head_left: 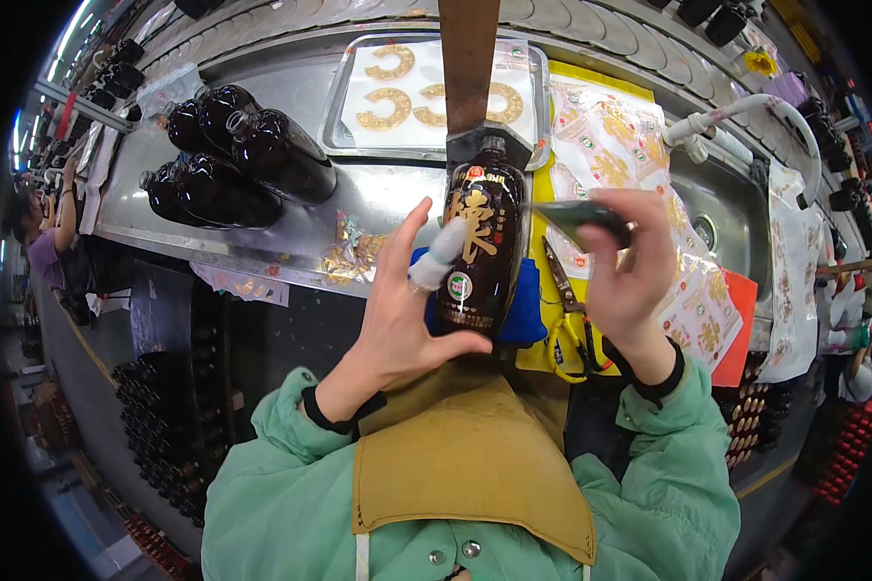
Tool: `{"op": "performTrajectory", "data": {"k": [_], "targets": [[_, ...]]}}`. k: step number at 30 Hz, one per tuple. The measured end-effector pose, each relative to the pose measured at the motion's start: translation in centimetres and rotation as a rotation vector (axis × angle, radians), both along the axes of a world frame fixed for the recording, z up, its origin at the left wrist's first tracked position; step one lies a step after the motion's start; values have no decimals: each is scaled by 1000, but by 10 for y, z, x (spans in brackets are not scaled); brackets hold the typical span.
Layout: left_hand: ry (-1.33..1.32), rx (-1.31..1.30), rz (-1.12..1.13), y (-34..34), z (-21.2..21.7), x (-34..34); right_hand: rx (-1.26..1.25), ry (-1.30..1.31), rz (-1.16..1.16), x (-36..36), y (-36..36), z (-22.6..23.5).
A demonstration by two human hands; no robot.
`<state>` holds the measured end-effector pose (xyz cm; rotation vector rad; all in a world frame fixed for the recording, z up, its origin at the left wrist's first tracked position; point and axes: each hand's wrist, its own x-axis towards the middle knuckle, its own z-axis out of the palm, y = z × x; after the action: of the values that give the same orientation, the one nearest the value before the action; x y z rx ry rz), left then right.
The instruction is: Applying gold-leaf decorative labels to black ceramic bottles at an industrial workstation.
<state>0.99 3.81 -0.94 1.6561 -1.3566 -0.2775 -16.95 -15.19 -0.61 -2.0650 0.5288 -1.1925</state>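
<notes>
A dark brown glass bottle (489, 276) with gold lettering and small red and green-white marks lies in front of me, neck pointing away, on a blue cloth (525, 315). My left hand (388, 310) is at its left side with fingers spread. One finger, wrapped in white, reaches over the glass, and the thumb is by the bottle's near end. Just right of the bottle, my right hand (635, 261) is closed around a dark green, flat, pointed tool (576, 215), slightly blurred. Its tip points left, close to the bottle; whether it touches cannot be told.
Yellow-handled scissors (574, 339) lie right of the bottle, by patterned gold sheets (615, 131). Several dark bottles (281, 155) lie on the steel bench at left. Behind are a tray (337, 131) with gold C-shaped pieces and a brown upright bar (470, 68); a sink (761, 242) stands right.
</notes>
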Motion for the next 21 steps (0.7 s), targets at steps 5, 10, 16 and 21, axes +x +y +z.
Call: {"op": "performTrajectory", "data": {"k": [5, 10, 16, 21], "targets": [[-444, 155, -55, -22, 25, 1, 42, -174, -209, -20, 5, 7], [-427, 78, -92, -23, 28, -1, 173, -148, -242, -35, 27, 7], [-481, 163, -67, -23, 20, -1, 236, -124, -192, -32, 27, 6], [-304, 200, -72, -29, 17, 11, 334, -92, -129, -24, 27, 8]]}}
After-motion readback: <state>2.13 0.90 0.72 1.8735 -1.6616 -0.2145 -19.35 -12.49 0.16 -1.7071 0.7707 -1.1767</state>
